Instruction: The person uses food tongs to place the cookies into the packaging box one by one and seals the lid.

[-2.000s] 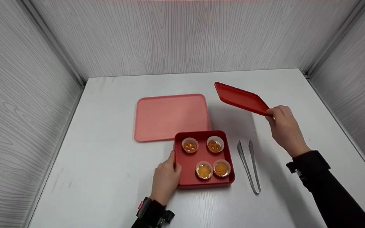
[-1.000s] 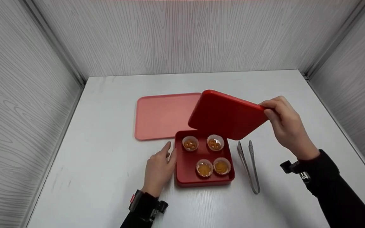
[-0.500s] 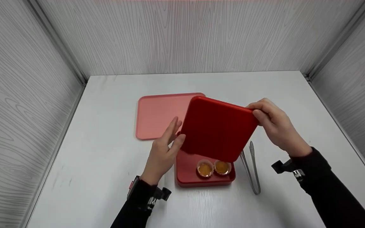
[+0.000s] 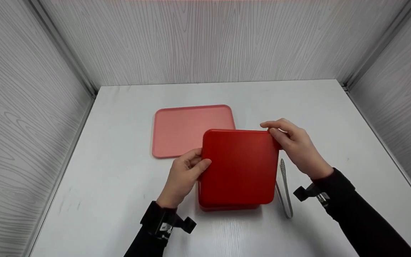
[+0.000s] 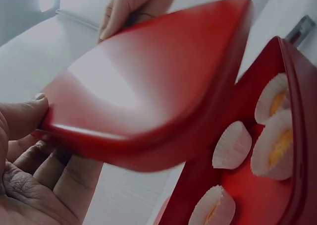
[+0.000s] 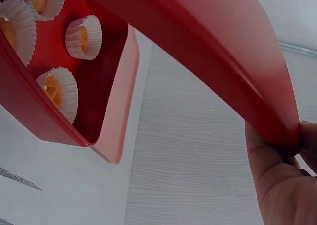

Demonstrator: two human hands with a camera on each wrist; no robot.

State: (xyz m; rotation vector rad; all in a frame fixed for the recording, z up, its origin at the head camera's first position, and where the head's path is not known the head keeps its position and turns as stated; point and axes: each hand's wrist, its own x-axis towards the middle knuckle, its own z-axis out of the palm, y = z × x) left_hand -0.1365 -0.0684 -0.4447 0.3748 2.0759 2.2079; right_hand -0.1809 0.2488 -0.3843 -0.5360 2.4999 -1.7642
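Note:
A red lid (image 4: 240,167) is held by both hands above a red box (image 4: 227,207), covering nearly all of it in the head view. My left hand (image 4: 182,175) pinches the lid's left edge, thumb on top and fingers beneath. At the far right corner, my right hand (image 4: 296,146) pinches the lid between thumb and fingers, its index finger stretched out. Both wrist views show a gap between lid and box. Inside the box, paper cups (image 5: 232,144) with orange-yellow filling, such as a pleated white cup (image 6: 84,37), stand on the red floor.
A pink tray (image 4: 187,128) lies behind the box, its near right corner hidden by the lid. Metal tongs (image 4: 286,192) rest on the white table right of the box, partly under the lid in the head view. Grey wood-grain walls (image 4: 205,43) enclose the table.
My right hand has brought the lid left and down over the box, turning it top side up. My left hand has left the box's side and now grips the lid's left edge.

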